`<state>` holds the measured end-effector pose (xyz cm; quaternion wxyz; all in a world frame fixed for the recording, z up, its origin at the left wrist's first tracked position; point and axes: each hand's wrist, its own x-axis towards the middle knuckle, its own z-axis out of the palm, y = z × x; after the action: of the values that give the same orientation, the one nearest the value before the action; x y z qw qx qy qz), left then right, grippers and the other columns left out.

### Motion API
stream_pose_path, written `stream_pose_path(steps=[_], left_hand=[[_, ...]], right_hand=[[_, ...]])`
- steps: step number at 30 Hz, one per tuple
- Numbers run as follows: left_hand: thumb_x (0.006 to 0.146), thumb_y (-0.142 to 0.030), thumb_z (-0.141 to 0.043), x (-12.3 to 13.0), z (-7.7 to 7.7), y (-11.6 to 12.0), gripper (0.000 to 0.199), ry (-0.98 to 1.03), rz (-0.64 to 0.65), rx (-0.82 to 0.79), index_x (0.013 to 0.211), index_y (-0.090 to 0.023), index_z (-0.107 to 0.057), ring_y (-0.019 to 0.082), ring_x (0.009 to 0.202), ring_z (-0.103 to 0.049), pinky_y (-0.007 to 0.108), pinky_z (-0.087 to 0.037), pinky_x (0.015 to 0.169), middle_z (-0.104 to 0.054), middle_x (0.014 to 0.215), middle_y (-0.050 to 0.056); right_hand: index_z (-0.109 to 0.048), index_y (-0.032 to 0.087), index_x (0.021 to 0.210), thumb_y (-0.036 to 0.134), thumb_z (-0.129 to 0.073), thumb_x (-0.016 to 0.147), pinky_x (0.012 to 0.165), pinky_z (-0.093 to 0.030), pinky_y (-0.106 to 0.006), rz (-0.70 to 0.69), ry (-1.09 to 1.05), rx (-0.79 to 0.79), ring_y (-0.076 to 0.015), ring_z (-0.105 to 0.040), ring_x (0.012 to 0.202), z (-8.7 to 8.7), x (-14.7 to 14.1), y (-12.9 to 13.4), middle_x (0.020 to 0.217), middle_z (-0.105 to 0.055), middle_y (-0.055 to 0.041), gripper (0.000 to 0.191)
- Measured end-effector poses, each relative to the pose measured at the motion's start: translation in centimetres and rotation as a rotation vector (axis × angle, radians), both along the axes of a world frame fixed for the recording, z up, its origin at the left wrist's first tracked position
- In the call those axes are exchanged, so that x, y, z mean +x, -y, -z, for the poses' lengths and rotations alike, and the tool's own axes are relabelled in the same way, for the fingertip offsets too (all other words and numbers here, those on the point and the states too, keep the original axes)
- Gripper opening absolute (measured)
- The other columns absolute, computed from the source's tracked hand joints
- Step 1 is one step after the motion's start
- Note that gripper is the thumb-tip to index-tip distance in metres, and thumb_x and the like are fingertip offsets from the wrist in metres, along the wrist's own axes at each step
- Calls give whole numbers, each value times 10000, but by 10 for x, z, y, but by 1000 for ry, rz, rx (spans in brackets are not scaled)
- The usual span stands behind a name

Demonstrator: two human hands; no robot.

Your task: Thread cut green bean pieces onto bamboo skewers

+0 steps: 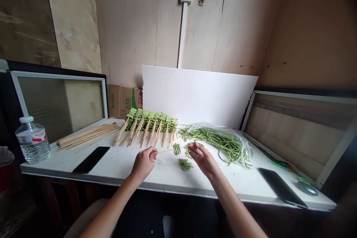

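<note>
My left hand (145, 161) is closed around the blunt end of a thin bamboo skewer (165, 151). Several short green bean pieces (176, 149) sit side by side on the skewer, crosswise to it. At its far end, my right hand (203, 159) pinches a single bean piece (195, 142) between thumb and fingers, by the skewer's tip. Below the skewer, a small pile of cut bean pieces (185, 164) lies on the white table (164, 176). More cut pieces lie partly hidden behind my right hand.
Behind my hands are stacked bean skewers (152, 119), with long beans in a plastic bag (220, 141) to the right. Bare skewers (87, 136), a phone (91, 160) and a water bottle (32, 140) stand left. A dark tablet-like slab (282, 187) lies right; a white foam board (198, 96) stands behind.
</note>
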<state>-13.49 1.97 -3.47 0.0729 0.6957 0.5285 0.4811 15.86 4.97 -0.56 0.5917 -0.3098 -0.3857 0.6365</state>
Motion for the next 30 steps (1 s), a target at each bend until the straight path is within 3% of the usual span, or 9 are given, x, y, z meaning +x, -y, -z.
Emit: stream_pose_path(steps=[18, 30], left_hand=[[935, -184, -487, 0, 3, -1, 193, -16, 2, 12, 875, -219, -667, 193, 685, -666, 278, -476, 705, -702, 717, 17], [913, -133, -478, 5, 3, 2, 197, -33, -30, 20, 861, -225, -644, 187, 670, -659, 267, -454, 685, -690, 703, 8]], right_hand=[[-785, 181, 995, 405, -891, 756, 907, -627, -307, 75, 12, 32, -263, -725, 1134, 2, -5, 2, 1107, -789, -108, 344], [-807, 204, 958, 481, -918, 686, 928, -615, -346, 274, 41, 54, -299, -693, 1194, 11, -20, 8, 1073, -798, -102, 403]])
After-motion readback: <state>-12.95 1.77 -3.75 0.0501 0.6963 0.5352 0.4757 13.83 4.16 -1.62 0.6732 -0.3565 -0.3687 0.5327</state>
